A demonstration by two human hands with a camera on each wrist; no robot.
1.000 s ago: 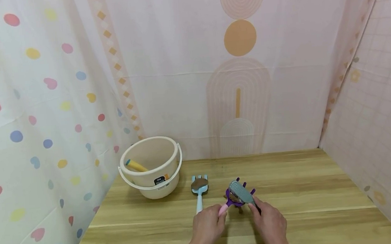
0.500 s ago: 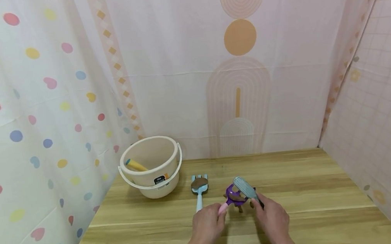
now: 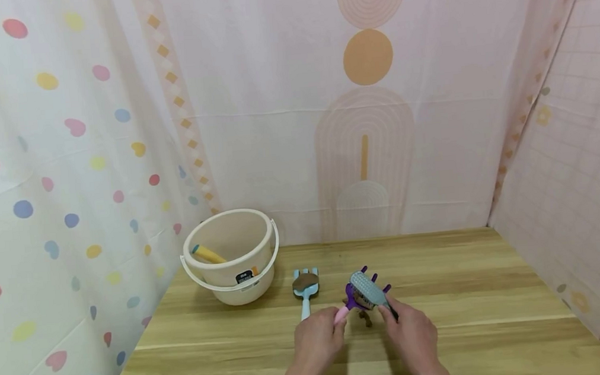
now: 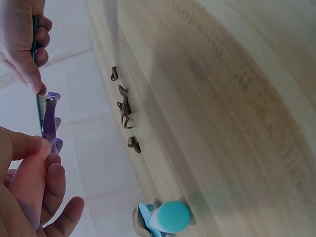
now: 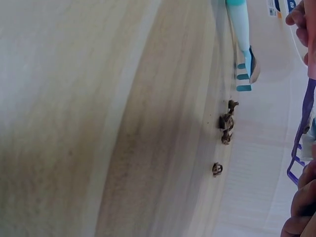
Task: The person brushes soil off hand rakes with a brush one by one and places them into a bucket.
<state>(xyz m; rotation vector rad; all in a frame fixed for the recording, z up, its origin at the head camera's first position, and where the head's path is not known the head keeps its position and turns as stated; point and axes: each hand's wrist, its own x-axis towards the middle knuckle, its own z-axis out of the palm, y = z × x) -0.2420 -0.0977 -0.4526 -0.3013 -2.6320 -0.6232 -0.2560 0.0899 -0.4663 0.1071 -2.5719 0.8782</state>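
My left hand point(image 3: 316, 342) grips the pink handle point(image 4: 30, 182) of a purple toy hand rake point(image 3: 350, 296), lifted above the table with its prongs pointing away. In my right hand point(image 3: 414, 339) is a grey-green bristle brush point(image 3: 366, 287), pinched at its dark handle. The brush lies slantwise across the rake head, bristles against it, and hides most of that head. Beneath them, brown clumps point(image 4: 124, 106) lie scattered on the wood. Left of the left hand, a light blue toy fork point(image 3: 305, 306) rests on the table with a brown patch point(image 3: 305, 281) on its head.
A cream bucket point(image 3: 222, 277) with a white handle stands at the back left. A yellow handle point(image 3: 209, 254) leans inside it. Patterned curtains point(image 3: 275, 154) hang behind and on both sides of the wooden table point(image 3: 475, 297).
The brush slid right across the rake, baring a brown smear on its head, then came back left over it. My left hand has stayed nearly still with the rake.
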